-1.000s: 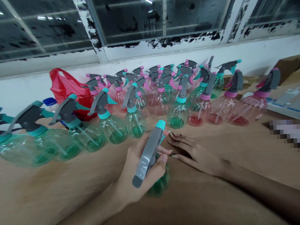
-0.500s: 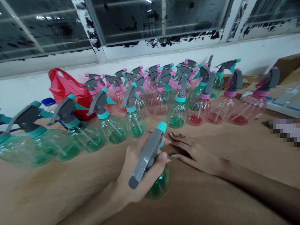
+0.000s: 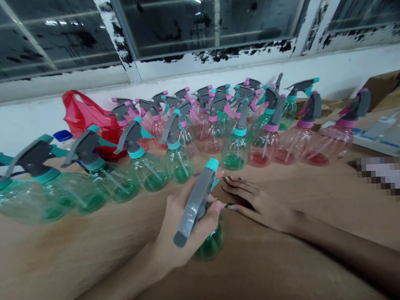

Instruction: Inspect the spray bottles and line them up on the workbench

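My left hand [image 3: 186, 225] wraps round the neck of a green spray bottle [image 3: 211, 247], whose grey and teal spray head [image 3: 196, 203] sticks up above my fingers. Part of its body is hidden behind the hand. My right hand [image 3: 255, 200] lies on the table just right of it, fingers stretched out and holding nothing. Beyond the hands stands a green spray bottle [image 3: 237, 153], next to a pink spray bottle [image 3: 263, 147]. Several more green bottles [image 3: 151, 174] line up on the left, each with a little liquid at the bottom.
Several pink and green spray bottles [image 3: 214, 136] crowd together at the back. A red plastic bag [image 3: 82, 115] and a blue-capped bottle [image 3: 63, 137] stand at the left. On the right are cardboard [image 3: 387, 86], a white and blue tray [image 3: 378, 140] and a blurred-out object [image 3: 387, 177].
The spray head in my left hand has turned slightly, its nozzle end shifting a little left. My right hand stays flat in almost the same place.
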Demonstrator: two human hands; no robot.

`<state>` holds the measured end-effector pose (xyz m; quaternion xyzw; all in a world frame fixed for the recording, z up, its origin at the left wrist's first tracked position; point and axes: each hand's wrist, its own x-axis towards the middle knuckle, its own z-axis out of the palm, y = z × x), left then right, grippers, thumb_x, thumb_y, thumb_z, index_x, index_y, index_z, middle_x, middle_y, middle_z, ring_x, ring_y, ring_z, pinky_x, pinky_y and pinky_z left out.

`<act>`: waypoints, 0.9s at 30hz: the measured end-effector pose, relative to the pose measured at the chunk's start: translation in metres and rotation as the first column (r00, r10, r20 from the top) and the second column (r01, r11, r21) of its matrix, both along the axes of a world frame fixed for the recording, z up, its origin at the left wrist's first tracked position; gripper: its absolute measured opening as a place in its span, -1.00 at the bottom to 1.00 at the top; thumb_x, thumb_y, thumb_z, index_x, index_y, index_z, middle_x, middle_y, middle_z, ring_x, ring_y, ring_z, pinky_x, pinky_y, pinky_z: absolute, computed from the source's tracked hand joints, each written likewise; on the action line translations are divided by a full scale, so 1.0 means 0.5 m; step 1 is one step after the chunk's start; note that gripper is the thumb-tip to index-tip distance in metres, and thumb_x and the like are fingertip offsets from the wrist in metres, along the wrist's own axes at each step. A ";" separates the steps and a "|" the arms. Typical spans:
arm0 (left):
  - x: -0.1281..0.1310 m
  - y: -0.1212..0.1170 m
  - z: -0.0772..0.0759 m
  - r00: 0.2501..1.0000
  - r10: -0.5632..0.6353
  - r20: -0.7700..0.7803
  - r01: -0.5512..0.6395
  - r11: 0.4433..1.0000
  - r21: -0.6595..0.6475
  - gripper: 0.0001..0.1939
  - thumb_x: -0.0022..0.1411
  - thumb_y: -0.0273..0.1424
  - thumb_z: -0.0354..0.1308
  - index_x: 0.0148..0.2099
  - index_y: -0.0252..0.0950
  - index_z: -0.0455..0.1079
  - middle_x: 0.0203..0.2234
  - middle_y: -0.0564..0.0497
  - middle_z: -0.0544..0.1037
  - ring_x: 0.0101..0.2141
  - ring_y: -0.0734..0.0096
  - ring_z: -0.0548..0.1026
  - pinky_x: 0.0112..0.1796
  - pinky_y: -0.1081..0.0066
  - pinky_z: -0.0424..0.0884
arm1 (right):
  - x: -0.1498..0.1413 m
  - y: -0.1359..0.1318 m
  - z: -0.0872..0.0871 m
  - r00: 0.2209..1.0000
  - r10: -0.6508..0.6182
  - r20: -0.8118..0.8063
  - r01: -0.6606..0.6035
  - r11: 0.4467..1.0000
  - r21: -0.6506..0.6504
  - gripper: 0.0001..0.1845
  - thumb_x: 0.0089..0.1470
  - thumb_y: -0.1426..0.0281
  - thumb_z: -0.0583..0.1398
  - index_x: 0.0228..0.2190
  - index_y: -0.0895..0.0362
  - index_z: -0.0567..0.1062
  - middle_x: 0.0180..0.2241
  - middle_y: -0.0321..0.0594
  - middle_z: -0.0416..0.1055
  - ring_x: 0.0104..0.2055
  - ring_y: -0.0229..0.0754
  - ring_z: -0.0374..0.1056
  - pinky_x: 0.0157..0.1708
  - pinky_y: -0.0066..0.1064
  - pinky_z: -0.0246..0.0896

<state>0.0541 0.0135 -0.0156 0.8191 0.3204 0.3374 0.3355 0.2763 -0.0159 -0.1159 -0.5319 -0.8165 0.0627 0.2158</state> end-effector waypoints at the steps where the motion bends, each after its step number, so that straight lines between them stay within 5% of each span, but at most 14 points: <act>1: 0.000 0.000 -0.001 1.000 0.007 -0.001 -0.007 1.000 -0.001 -0.66 0.14 -0.30 0.04 -0.02 -0.20 0.34 -0.52 0.04 0.50 -0.48 0.30 0.49 -0.30 0.25 0.48 | 0.000 0.000 0.000 1.000 0.000 -0.004 0.000 1.000 0.004 -0.42 0.20 0.12 0.00 0.18 0.07 0.15 0.23 -0.14 0.09 0.28 -0.09 -0.06 0.21 -0.07 -0.04; 5: -0.001 0.000 -0.004 1.000 0.010 -0.002 -0.010 1.000 -0.013 -0.75 0.14 -0.28 0.04 -0.13 -0.21 0.37 -0.51 0.02 0.50 -0.47 0.30 0.48 -0.28 0.23 0.48 | 0.000 0.001 -0.001 1.000 0.003 -0.015 -0.003 1.000 0.007 -0.42 0.19 0.12 0.01 0.18 0.06 0.14 0.22 -0.13 0.10 0.27 -0.07 -0.05 0.21 -0.05 -0.03; 13: -0.001 0.001 0.002 0.999 -0.036 -0.004 0.036 0.999 -0.016 -0.64 0.18 -0.33 0.03 0.05 -0.16 0.28 -0.49 0.03 0.51 -0.43 0.28 0.50 -0.20 0.21 0.47 | -0.001 -0.001 0.001 0.998 0.008 -0.057 -0.007 1.000 0.019 -0.43 0.18 0.13 0.03 0.19 0.01 0.14 0.22 -0.17 0.10 0.27 -0.05 -0.02 0.19 -0.02 0.00; 27: 0.001 -0.004 0.010 1.000 -0.018 -0.007 0.018 1.000 0.001 -0.65 0.15 -0.34 0.04 0.01 -0.19 0.29 -0.52 0.06 0.51 -0.48 0.29 0.49 -0.33 0.26 0.45 | -0.001 -0.002 0.002 0.999 0.004 -0.039 -0.003 1.000 0.016 -0.42 0.19 0.13 0.02 0.18 0.04 0.14 0.22 -0.15 0.10 0.27 -0.07 -0.03 0.20 -0.04 -0.02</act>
